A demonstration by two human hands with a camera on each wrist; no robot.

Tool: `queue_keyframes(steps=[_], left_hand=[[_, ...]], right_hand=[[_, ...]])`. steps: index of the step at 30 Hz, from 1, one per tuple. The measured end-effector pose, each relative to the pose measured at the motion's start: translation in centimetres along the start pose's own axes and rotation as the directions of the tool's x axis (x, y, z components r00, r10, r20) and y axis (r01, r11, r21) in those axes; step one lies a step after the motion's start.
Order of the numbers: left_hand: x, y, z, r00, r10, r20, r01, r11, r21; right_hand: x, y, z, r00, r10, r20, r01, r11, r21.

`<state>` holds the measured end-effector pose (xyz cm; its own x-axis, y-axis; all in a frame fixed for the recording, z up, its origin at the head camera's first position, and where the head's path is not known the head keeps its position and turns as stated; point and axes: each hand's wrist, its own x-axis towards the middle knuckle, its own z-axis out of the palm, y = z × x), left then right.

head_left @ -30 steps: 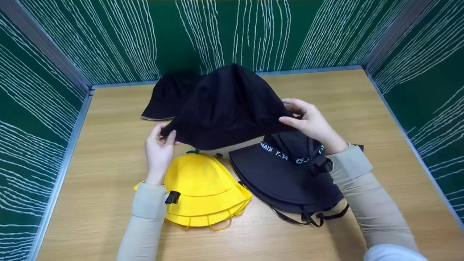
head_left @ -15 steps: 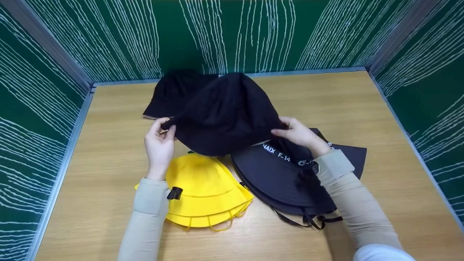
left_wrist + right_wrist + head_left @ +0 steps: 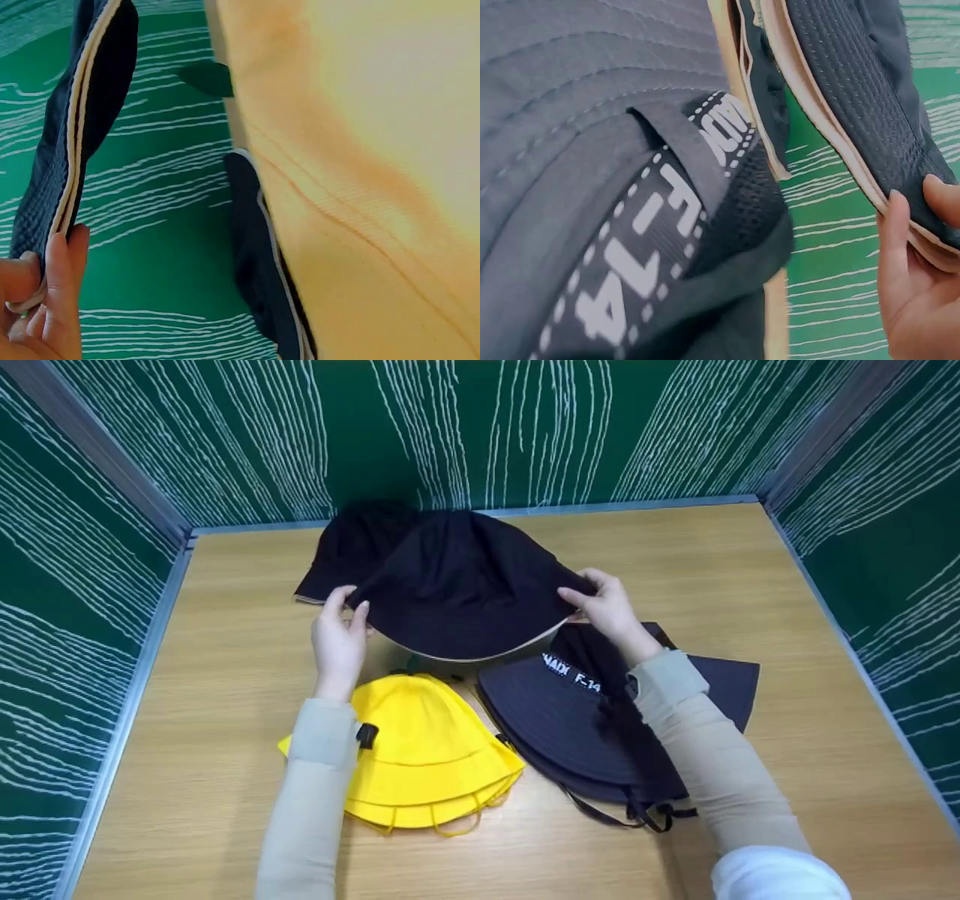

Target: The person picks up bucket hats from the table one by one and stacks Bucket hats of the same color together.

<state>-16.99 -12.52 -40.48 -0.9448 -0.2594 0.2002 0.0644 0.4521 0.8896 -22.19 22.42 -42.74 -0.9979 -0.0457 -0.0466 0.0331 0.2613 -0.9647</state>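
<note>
A black bucket hat [image 3: 465, 592] with a pale brim edge is held above the table between both hands. My left hand [image 3: 339, 641] pinches the brim's left end, thumb on the near side; the left wrist view shows its fingers [image 3: 64, 292] on the folded edge. At the brim's right end my right hand [image 3: 606, 606] pinches the cloth, as its fingers [image 3: 896, 247] show in the right wrist view. Behind the held hat, partly covered by it, lies another black hat [image 3: 337, 555]. Below the hands rest a yellow hat [image 3: 420, 735] and a dark wide-brimmed hat [image 3: 562, 735] with white lettering.
All of this is on a wooden table [image 3: 187, 697]. Green panels [image 3: 525, 435] with white streaks wall in the back and both sides. Black straps [image 3: 637, 817] hang from the dark hat toward the front. My right forearm passes over that hat.
The held hat has come lower and flattened, its brim now level and spread. My right hand has shifted left, and my left hand has moved slightly up and right.
</note>
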Motion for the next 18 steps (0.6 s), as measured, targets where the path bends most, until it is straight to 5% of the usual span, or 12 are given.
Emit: queue_keyframes(steps=[5, 11, 18], left_hand=[[1.5, -1.1, 1.4, 0.997, -0.061, 0.044, 0.06, 0.998, 0.006], [2.7, -2.9, 2.1, 0.983, -0.171, 0.064, 0.172, 0.985, -0.004], [3.2, -4.7, 2.6, 0.938, -0.318, 0.141, 0.327, 0.944, -0.048]], right_hand=[[1.3, 1.0, 0.7, 0.995, 0.041, -0.093, -0.036, 0.998, 0.056], [2.2, 1.5, 1.5, 0.99, 0.105, -0.095, -0.096, 0.991, 0.094], [2.5, 2.4, 2.0, 0.981, 0.185, -0.057, -0.176, 0.976, 0.132]])
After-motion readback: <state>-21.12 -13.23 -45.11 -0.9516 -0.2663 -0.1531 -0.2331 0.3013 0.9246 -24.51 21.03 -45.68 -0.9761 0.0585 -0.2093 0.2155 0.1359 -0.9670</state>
